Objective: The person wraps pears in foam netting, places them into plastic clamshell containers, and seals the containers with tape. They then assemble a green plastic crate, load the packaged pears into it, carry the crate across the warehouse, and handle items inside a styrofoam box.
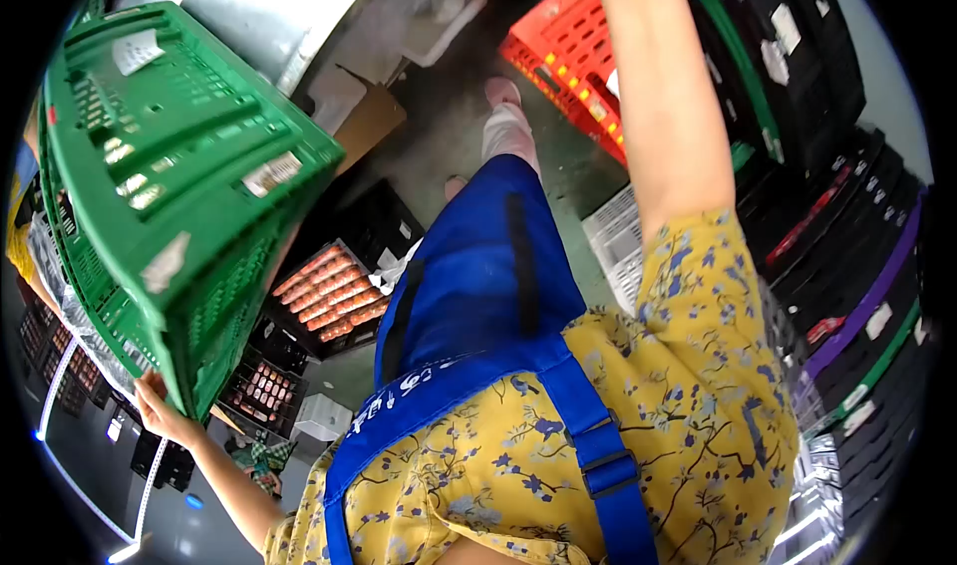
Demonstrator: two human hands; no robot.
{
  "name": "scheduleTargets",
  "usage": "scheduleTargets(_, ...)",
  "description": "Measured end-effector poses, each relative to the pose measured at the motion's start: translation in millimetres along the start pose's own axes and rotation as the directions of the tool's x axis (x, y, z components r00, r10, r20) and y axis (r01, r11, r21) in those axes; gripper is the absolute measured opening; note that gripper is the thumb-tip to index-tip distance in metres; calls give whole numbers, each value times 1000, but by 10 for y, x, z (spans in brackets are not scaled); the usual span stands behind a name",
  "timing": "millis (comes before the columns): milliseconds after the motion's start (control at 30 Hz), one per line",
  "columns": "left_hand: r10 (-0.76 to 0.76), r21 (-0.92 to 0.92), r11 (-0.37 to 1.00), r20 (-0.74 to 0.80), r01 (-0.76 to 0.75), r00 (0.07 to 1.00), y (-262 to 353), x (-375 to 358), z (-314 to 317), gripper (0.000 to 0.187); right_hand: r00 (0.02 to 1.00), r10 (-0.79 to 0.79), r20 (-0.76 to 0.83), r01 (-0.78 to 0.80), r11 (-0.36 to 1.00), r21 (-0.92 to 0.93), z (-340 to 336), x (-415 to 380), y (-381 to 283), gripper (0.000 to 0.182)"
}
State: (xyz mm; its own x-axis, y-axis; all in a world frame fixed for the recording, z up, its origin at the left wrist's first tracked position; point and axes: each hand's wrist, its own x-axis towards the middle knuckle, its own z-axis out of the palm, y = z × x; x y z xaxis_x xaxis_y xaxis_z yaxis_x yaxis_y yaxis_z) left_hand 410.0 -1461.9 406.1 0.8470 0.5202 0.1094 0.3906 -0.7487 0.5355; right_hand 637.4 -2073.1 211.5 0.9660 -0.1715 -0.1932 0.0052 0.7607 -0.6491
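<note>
On the left, a green plastic crate (189, 127) with slotted sides and paper labels is held up and tilted. My left hand (167, 416) has its fingers closed round the crate's lower edge. My right forearm reaches up past the top edge of the picture, so the right hand is out of sight. Near that forearm is a red-orange plastic crate (568, 52); whether the hand touches it cannot be seen.
Black crates (847, 236) are stacked along the right side. A light grey crate (615, 236) stands by my right side. On the floor at left are a tray of packed orange-red items (334, 296) and a cardboard box (369, 122).
</note>
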Motion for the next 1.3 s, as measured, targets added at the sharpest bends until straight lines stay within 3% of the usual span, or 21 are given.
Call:
scheduleTargets(33,5,-17,1000,32,-4,999,58,4,8,35,999,44,-6,-44,999,-2,-104,-280,161,23)
scheduleTargets(67,61,-3,998,-58,-61,996,156,-34,107,34,997,62,-39,-62,998,0,-216,-549,364,24)
scheduleTargets(100,95,29,995,-47,-94,994,158,-29,102,32,994,82,-71,-82,997,2,-349,-793,588,25)
scheduleTargets(133,57,-1,998,-57,-57,997,178,-38,99,31,972,179,-151,-178,984,21,-498,-996,807,26)
scheduleTargets(167,24,-29,999,-73,-26,997,322,-97,121,30,975,211,-71,-208,977,49,-710,-1143,935,31)
scheduleTargets(200,77,-25,997,-46,-78,996,306,-84,92,30,969,232,-88,-231,973,16,-770,-1293,1050,28)
scheduleTargets(300,26,-35,999,-79,-29,997,346,-134,122,37,916,371,-155,-379,925,-27,-980,-1709,1661,18)
scheduleTargets(367,72,175,983,-41,-64,997,107,8,-207,35,843,523,-129,-534,842,-74,-1202,-1843,2174,24)
scheduleTargets(433,103,245,966,-78,-81,992,213,-4,-178,34,775,604,-188,-628,769,-121,-1453,-1733,2515,19)
scheduleTargets(533,118,286,955,-150,-71,982,300,-26,-15,33,824,518,-230,-566,736,-372,-1787,-1424,3489,26)
scheduleTargets(567,121,304,950,-170,-65,978,326,-23,21,33,902,368,-224,-428,700,-572,-1904,-1259,3881,24)
scheduleTargets(633,129,334,941,-208,-53,970,388,-6,92,32,948,309,-81,-255,579,-774,-1917,-923,4125,42)
scheduleTargets(733,150,370,928,-255,-47,955,450,41,226,32,985,-139,99,146,386,-911,-2226,-355,5342,53)
scheduleTargets(833,158,401,916,-292,-29,943,451,48,384,31,996,74,57,49,115,-992,-2176,16,5424,64)
scheduleTargets(1033,155,428,904,-330,1,931,468,91,474,29,992,11,127,126,-243,-962,-2261,311,5793,51)
scheduleTargets(1133,147,434,901,-334,13,931,473,108,479,28,998,52,34,43,-183,-982,-2215,411,5838,35)
scheduleTargets(1233,150,438,899,-334,12,931,496,116,505,27,888,-315,335,173,-446,-878,-2351,523,5848,20)
scheduleTargets(1300,148,437,899,-335,14,931,478,113,527,27,911,-296,286,108,-499,-860,-2305,519,5791,16)
